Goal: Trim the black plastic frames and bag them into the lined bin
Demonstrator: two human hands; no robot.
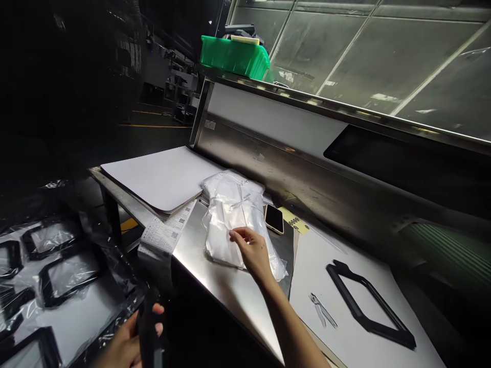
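A bundle of clear plastic bags [226,214], tied round with a strip, lies on the bench's metal top. My right hand [251,248] reaches onto its near side, thumb and fingertips pinched together at the plastic. Whether a single bag is caught between them is hard to make out. Low in the view, my left hand [128,340] is wrapped round a black plastic frame [151,327] seen edge-on and slightly blurred. Another black frame [370,301] lies flat on the white sheet at the right, with a pair of small nippers [322,310] beside it.
Bagged black frames [69,276] lie at lower left. White boards [161,179] and a printed label sheet [166,235] are on the bench's left. A phone [274,219] and yellow card [294,221] sit behind the bags. A green bin [233,56] stands on the upper ledge.
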